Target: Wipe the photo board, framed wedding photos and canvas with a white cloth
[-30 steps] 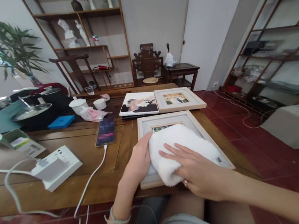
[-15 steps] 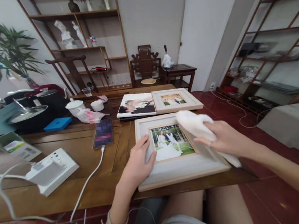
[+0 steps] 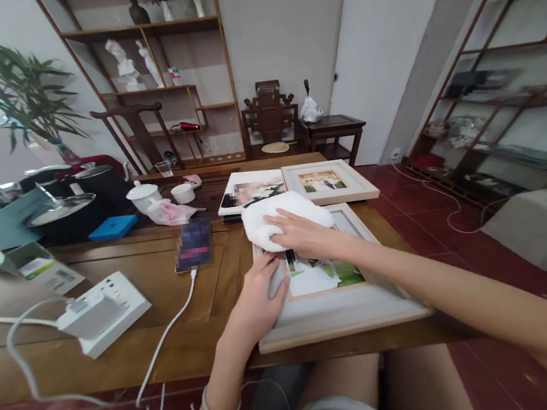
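A light wood picture frame with a white border and a wedding photo lies flat at the table's front edge. My right hand presses a white cloth on the frame's far left corner, its fingers closed on the fabric. The cloth and that hand hide the upper part of the photo. On the frame's left side rests my left hand, fingers stretched out and holding it down. Behind it lie a second framed photo and a white-edged photo panel.
Left of the frame are a phone on a white charging cable, and a power strip. Farther left stand a small open box, a blue block, a pan and a white lidded bowl.
My right hand has swept the cloth leftward across the frame, from its right side to the far left corner. My left hand stays on the frame's left side. The view has shifted slightly.
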`<state>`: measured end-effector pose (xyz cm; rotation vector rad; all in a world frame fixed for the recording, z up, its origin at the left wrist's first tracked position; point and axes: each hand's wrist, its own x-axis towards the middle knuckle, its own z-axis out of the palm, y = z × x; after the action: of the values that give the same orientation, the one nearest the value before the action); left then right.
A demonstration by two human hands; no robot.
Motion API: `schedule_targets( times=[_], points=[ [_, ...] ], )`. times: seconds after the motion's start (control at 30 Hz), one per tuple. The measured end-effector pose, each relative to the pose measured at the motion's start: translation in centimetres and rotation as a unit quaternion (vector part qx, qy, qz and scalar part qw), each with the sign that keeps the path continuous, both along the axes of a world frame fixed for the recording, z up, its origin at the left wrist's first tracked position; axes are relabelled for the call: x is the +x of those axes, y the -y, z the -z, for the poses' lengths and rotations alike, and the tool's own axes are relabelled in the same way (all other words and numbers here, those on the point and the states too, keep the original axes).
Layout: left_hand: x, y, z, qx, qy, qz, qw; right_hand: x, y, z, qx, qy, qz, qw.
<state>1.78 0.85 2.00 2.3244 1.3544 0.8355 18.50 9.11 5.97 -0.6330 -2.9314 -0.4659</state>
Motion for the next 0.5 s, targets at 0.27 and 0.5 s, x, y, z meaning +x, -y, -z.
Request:
schedule_targets(
  times=[0.27, 0.5],
  points=[
    [-0.3, -0.1, 0.6, 0.003, -0.005, 0.005, 1.000, 3.5, 0.2, 0.2, -0.019, 0.027, 0.067, 0.997],
    [-0.2, -0.1, 0.7, 0.009, -0.007, -0.008, 1.000, 11.0, 1.5, -1.1, -0.037, 0.014, 0.184, 0.982]
  ],
)
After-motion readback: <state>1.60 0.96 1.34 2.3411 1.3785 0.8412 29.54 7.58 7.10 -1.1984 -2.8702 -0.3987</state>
